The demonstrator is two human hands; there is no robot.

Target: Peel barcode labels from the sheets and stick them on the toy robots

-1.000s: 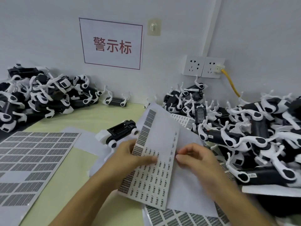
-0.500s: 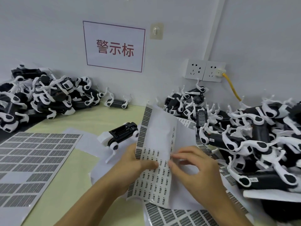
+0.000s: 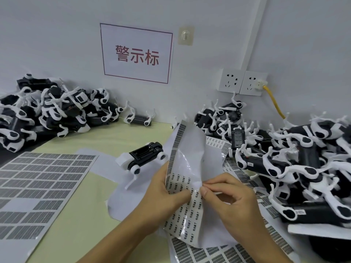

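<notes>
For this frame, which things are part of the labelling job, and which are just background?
In use:
- held label sheet
- left hand, gripping the sheet
- right hand, pinching at the sheet
- lone toy robot
- robot piles, left and right
- spare sheet on the table

Background:
- wall sign
- sockets
- yellow cable
- wall hook

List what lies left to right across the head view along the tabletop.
Left pile of toy robots → flat label sheet → lone toy robot → left hand → right hand → right pile of toy robots.
</notes>
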